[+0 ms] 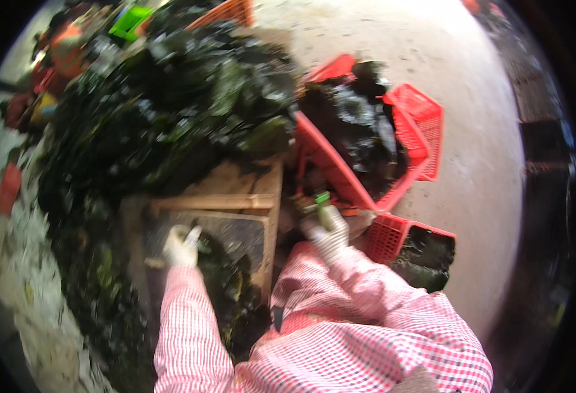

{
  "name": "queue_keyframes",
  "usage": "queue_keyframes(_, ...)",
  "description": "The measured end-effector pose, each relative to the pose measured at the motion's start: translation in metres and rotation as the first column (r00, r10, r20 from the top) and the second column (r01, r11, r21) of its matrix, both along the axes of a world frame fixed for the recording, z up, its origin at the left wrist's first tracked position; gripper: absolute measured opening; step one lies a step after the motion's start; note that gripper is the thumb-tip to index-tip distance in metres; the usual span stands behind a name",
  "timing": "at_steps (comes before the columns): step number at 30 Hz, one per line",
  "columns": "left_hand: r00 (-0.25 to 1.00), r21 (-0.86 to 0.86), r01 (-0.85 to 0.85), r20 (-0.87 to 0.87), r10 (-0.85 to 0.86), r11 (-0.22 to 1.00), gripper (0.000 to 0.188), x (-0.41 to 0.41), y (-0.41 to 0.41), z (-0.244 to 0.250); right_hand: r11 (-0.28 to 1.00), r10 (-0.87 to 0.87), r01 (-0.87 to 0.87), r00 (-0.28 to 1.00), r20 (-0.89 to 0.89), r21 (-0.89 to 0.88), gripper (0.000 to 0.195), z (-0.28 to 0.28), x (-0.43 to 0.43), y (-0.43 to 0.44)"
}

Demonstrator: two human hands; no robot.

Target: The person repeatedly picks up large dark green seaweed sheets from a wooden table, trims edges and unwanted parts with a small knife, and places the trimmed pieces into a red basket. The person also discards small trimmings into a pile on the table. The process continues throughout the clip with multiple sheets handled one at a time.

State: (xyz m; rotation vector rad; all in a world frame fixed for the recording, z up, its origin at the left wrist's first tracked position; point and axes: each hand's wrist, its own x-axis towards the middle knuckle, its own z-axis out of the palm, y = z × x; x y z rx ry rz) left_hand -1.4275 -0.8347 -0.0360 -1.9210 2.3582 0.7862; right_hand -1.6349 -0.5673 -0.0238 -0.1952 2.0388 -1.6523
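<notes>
My left hand, in a pale glove, is over a dark work board with a wooden frame. Its fingers are closed at the upper edge of a dark green kelp piece, which trails over the board towards my body. My right hand, also gloved, is held off the board's right side, near a red basket. It is closed around a small tool with a green handle; blur hides what kind of tool it is.
A large kelp heap lies beyond and left of the board. One red plastic basket holds dark kelp; a smaller red basket holds stacked kelp. Another red basket stands behind. People are at far left, by a green basket.
</notes>
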Motion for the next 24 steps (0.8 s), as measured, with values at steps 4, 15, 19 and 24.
queue_keyframes(4, 0.998, 0.103, 0.067, -0.005, -0.067, 0.992, 0.038, 0.004, -0.011, 0.007, 0.978, -0.097, 0.143, 0.956, 0.277, -0.15, 0.058, -0.021, -0.023, 0.003)
queue_keyframes(15, 0.898, 0.505, 0.359, -0.415, -0.144, 0.785, 0.021, 0.018, -0.039, 0.04, 0.662, 0.656, -0.684, 0.726, -0.203, -0.307, 0.059, 0.029, 0.037, -0.137)
queue_keyframes(19, 0.899, 0.425, 0.22, -0.439, -0.013, 0.878, 0.028, 0.023, -0.022, 0.045, 0.642, 0.744, -0.686, 0.665, 0.062, -0.343, 0.05, 0.018, 0.082, -0.173)
queue_keyframes(24, 0.884, 0.423, 0.374, 0.108, -0.455, 0.826, 0.064, 0.054, -0.033, 0.055, 0.726, 0.678, -0.687, 0.72, -0.15, -0.014, 0.025, -0.005, 0.07, -0.183)
